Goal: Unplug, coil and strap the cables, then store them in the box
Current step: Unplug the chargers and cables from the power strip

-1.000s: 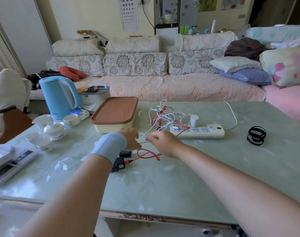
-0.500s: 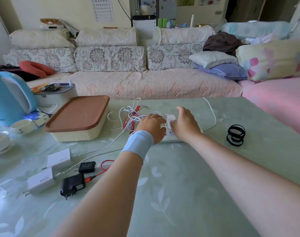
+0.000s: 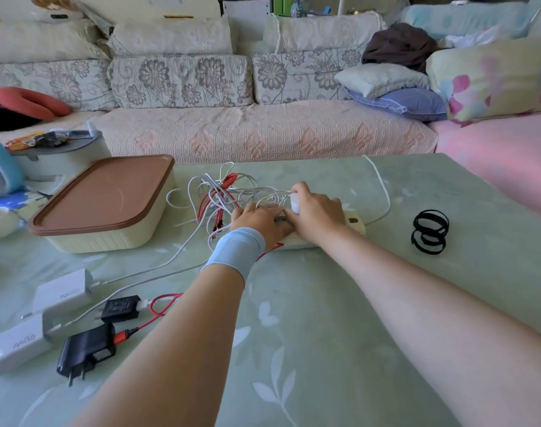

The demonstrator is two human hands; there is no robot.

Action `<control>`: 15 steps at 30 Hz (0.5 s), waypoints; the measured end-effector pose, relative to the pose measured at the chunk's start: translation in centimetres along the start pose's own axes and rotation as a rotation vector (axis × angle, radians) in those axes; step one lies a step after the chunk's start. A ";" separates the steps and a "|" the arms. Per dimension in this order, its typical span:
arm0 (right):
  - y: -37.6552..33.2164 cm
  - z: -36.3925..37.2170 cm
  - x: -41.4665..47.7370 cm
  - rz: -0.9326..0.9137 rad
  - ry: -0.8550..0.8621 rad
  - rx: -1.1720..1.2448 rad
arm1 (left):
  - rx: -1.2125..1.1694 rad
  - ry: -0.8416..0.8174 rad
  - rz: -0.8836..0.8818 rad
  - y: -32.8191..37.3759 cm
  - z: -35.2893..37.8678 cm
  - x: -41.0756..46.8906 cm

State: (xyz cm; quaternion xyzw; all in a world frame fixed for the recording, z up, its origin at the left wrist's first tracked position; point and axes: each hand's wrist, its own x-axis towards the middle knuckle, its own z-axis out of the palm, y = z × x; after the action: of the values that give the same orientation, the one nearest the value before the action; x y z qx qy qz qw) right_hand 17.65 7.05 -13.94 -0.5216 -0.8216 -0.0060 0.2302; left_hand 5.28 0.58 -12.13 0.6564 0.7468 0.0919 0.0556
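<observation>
Being pressed onto the pale green table, the cream plastic power strip is held down by the left hand, fingers laid fairly flat across it. A small white round plug (seated on the strip) is gripped by the right hand, fingers curled round it. The tangle of white and red cables is heaped just behind the hands. The cream plastic box is seen left of the tangle, capped by its brown lid. Black strap loops are laid well right. White charger blocks and a black adapter are spread near-left.
</observation>
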 end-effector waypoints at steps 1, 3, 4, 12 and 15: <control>-0.1 0.1 0.1 -0.007 0.007 -0.019 | -0.024 0.003 -0.005 0.0 0.0 -0.1; -0.3 0.1 0.1 -0.029 0.031 -0.062 | -0.053 0.011 -0.013 0.0 -0.1 -0.3; -0.3 0.1 0.1 -0.041 0.041 -0.080 | -0.059 0.014 -0.016 0.1 -0.2 -0.3; -0.2 0.2 0.6 -0.035 0.072 -0.064 | -0.052 -0.056 0.013 0.2 -0.6 -0.9; -0.4 0.0 0.3 -0.044 0.180 -0.046 | -0.018 -0.078 0.008 0.1 -0.5 -0.5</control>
State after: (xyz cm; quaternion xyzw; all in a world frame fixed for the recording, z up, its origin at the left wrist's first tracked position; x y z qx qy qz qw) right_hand 17.17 7.17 -13.75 -0.5060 -0.8084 -0.0767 0.2909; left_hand 5.32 0.02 -11.67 0.6620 0.7405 0.0734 0.0901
